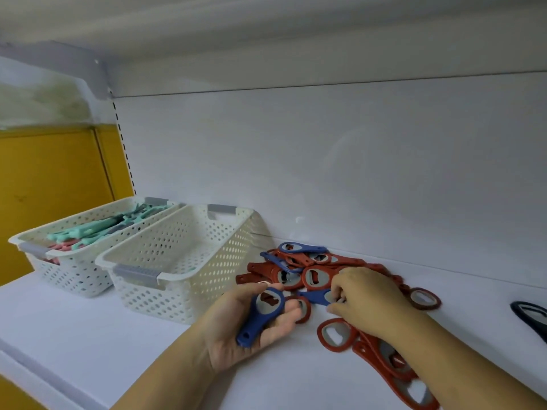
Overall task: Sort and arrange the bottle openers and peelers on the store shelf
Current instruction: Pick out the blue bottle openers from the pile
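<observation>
A heap of red bottle openers (313,276) with a few blue ones lies on the white shelf (74,327) against the back panel. My left hand (251,327) lies palm up and holds a blue bottle opener (263,315) across its fingers. My right hand (367,300) reaches into the heap and pinches another blue opener (315,296) at its ring end. More red openers (381,353) lie under my right forearm. Left of the heap stands a white perforated basket (177,261). Behind it a second basket (88,238) holds teal and pink peelers (97,232).
A dark blue opener (529,315) lies alone at the right edge of the shelf. The shelf's front edge runs along the lower left. A yellow wall (50,196) shows beyond the shelf's left end. The shelf above sits low overhead.
</observation>
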